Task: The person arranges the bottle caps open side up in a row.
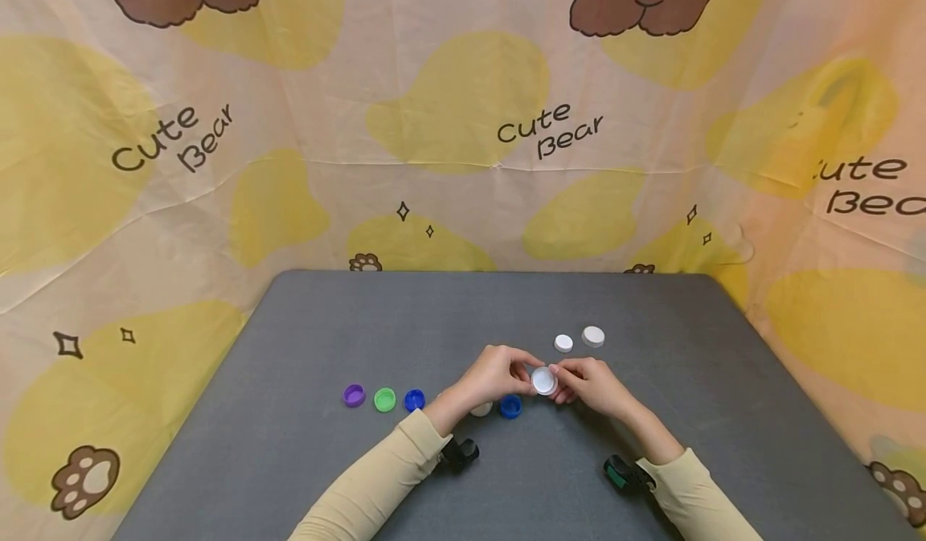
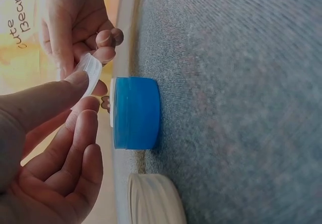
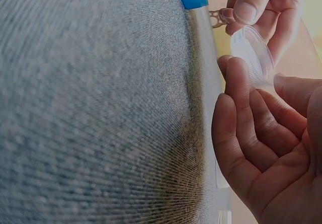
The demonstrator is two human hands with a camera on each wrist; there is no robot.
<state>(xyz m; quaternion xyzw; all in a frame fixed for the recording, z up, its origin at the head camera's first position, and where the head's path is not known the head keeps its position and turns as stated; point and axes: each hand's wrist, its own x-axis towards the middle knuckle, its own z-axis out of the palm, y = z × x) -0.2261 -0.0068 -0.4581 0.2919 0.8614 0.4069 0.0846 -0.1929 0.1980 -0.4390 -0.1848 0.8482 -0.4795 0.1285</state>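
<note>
A round white bottle cap [image 1: 544, 380] is held above the table between both hands, its hollow side facing the head camera. My left hand [image 1: 495, 376] pinches its left edge between thumb and fingers. On the opposite edge, my right hand [image 1: 596, 384] grips it the same way; the right wrist view shows the cap's ridged side [image 3: 246, 53]. Just below the hands a blue cap [image 1: 510, 406] sits on the table. Beside it is an off-white cap [image 2: 156, 201], partly covered by the left hand in the head view.
Left of the left wrist stand a purple cap [image 1: 354, 396], a green cap [image 1: 385, 399] and another blue cap [image 1: 415, 400] in a row. Beyond the right hand lie a small white cap [image 1: 563, 343] and a larger white one [image 1: 593, 337]. A printed cloth [image 1: 448, 107] hangs behind the grey table [image 1: 304, 316].
</note>
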